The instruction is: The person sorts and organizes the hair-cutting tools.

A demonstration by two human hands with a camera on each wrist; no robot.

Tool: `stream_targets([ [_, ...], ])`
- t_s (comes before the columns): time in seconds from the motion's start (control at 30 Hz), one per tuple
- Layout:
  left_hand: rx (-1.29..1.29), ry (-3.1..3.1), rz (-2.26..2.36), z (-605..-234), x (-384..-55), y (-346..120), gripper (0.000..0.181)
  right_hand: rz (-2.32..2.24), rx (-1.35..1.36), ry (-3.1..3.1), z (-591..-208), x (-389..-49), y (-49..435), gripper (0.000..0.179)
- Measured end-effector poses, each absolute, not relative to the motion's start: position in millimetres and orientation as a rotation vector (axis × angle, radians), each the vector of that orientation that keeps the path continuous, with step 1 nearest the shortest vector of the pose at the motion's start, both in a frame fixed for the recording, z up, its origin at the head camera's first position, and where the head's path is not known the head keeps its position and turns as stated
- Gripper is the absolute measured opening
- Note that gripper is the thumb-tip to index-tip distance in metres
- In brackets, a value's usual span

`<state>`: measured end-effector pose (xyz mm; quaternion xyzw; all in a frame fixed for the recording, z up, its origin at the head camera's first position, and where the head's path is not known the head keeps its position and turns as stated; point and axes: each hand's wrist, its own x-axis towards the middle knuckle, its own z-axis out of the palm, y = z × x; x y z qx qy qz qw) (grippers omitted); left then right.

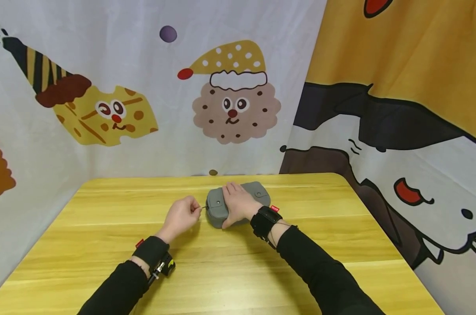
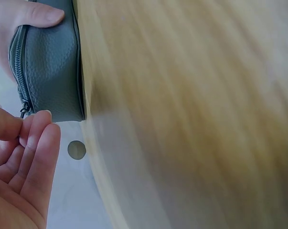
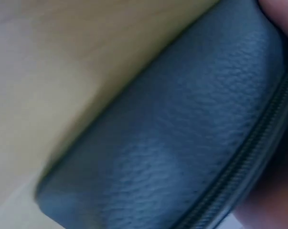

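A grey leather-like zipped pouch [image 1: 215, 211] with two snap-button flaps lies on the wooden table. My right hand [image 1: 239, 204] holds it from above, the fingers over its top and the thumb against the near side. At the pouch's left end, my left hand [image 1: 181, 216] pinches the zipper pull [image 2: 24, 111] between thumb and fingertips. The zip [image 2: 19, 67] runs along the pouch's upper edge, its teeth looking joined where they show. Up close in the right wrist view are the pouch's pebbled side [image 3: 177, 119] and a stretch of zip.
The yellow wood-grain table [image 1: 104, 218] extends around both arms, its far edge just behind the pouch. Behind it hangs a cartoon-printed curtain [image 1: 143, 57], with another orange and white one [image 1: 379, 109] to the right. Black wrist straps sit on both wrists.
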<state>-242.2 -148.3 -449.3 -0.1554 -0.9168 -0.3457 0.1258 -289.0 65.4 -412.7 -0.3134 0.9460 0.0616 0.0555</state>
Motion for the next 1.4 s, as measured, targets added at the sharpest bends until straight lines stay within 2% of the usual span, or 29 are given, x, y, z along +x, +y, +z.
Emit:
stream_targets([
  [0.83,-0.509,-2.684,-1.056,-446.0,-237.8,-133.6,0.014,-0.009,-1.321,2.749,-428.3,-321.2,98.5,0.122],
  [1.4,-0.500,-2.711,-0.801,-438.3,-230.5,-123.6,0.019,-0.036,-1.347,2.725,-432.7,-325.2,100.7,0.122],
])
